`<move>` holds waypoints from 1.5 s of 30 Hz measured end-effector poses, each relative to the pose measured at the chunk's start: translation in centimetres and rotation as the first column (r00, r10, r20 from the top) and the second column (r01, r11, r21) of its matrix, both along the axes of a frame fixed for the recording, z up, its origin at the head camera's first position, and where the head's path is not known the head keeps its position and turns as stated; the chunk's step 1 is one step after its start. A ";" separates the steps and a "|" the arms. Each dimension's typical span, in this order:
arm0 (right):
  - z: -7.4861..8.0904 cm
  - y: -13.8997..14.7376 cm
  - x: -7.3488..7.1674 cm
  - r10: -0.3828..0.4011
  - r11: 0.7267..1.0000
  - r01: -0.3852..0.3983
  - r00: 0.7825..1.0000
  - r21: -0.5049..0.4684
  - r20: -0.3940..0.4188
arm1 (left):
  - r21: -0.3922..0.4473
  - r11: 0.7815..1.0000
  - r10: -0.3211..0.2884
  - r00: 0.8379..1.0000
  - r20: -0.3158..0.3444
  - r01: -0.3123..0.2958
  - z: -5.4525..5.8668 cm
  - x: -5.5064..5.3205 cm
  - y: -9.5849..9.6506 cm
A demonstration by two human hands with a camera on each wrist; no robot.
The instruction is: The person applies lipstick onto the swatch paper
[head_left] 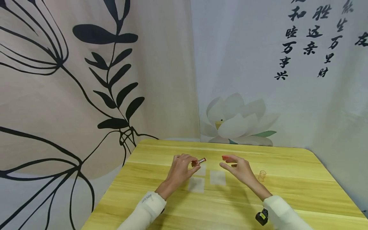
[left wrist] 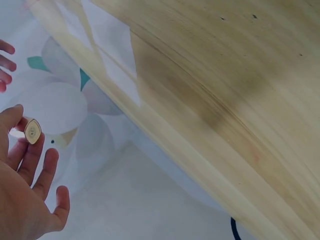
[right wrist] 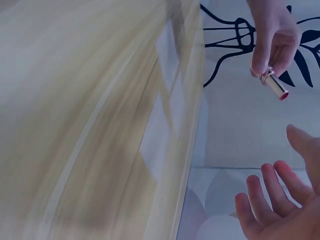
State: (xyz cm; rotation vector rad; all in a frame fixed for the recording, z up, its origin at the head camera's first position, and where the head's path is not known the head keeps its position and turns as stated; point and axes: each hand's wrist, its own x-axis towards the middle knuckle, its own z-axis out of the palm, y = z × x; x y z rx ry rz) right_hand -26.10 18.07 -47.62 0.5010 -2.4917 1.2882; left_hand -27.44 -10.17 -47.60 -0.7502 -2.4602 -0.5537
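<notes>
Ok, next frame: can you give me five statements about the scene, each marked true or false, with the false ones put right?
1. The left-hand grip holds the lipstick. True.
2. Three pale squares lie on the table. True.
3. The right-hand grip is holding one of the pale squares. False: it holds nothing, and all three squares lie on the table.
4. In the head view, the small see-through piece is to the left of the pale squares. False: it is to their right.
5. The lipstick's red end points down at the table. False: in the head view it points across, toward the right-hand side.
</notes>
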 end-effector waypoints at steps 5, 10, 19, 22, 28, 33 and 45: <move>0.1 -1.2 -0.1 0.049 0.996 -0.042 0.995 -0.075 0.092 | -0.009 1.000 0.003 1.000 -0.011 -0.003 0.0 0.0 0.5; 0.3 -2.5 -0.1 0.089 0.989 -0.072 0.987 -0.129 0.133 | -0.010 1.000 -0.005 0.999 -0.045 0.004 0.2 0.2 1.2; 0.5 -4.2 -0.3 0.141 0.975 -0.117 0.983 -0.189 0.121 | 0.009 1.000 -0.005 0.997 -0.075 0.006 0.5 0.1 2.1; 0.5 -4.5 -0.3 0.140 0.974 -0.117 0.984 -0.194 0.112 | 0.013 1.000 -0.003 0.998 -0.068 0.004 0.5 0.0 2.2; 0.7 -4.8 -0.4 0.125 0.977 -0.102 0.986 -0.189 0.114 | 0.026 1.000 -0.006 0.997 -0.071 0.008 0.5 0.0 2.4; 0.6 -5.0 -0.5 0.124 0.974 -0.097 0.984 -0.207 0.125 | 0.028 1.000 -0.002 0.998 -0.070 0.004 0.6 0.0 2.6; 0.3 -5.2 -0.4 0.090 0.972 -0.059 0.988 -0.227 0.128 | 0.015 1.000 -0.001 0.998 -0.066 0.002 0.6 0.4 3.0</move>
